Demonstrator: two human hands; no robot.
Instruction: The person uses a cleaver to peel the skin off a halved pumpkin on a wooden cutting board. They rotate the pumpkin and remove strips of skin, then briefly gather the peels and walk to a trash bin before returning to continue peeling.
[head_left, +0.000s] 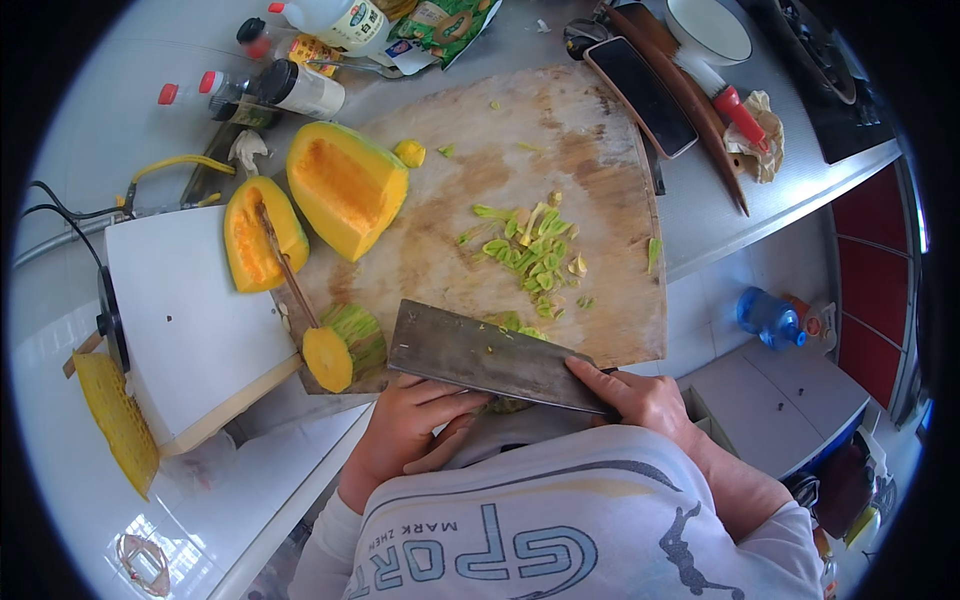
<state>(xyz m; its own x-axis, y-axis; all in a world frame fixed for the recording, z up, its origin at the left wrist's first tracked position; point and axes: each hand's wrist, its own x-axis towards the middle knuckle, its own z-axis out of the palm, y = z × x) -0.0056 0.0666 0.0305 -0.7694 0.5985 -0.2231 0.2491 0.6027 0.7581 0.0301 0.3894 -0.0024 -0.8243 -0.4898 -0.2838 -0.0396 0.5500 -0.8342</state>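
Observation:
My right hand (637, 394) grips a Chinese cleaver (487, 356) at its handle end, the index finger laid along the broad, tilted blade. My left hand (424, 420) has its fingers bent at the blade's lower edge, against a green vegetable (510, 406) mostly hidden under the cleaver. Beyond the blade, sliced green vegetable pieces (536, 255) lie heaped on a worn wooden cutting board (450, 187). On the left are a large pumpkin chunk (349, 187), a smaller hollowed pumpkin piece (262, 232) and a cut pumpkin end (328, 358). A thin wooden stick (289, 274) rests across the smaller piece.
Bottles and jars (300, 86) stand along the back left. A phone (641, 97) overlaps the board's right edge, beside a wooden rolling pin (690, 105), a red-handled brush (739, 116) and a white bowl (709, 30). A white box-like surface (195, 315) adjoins the board's left side.

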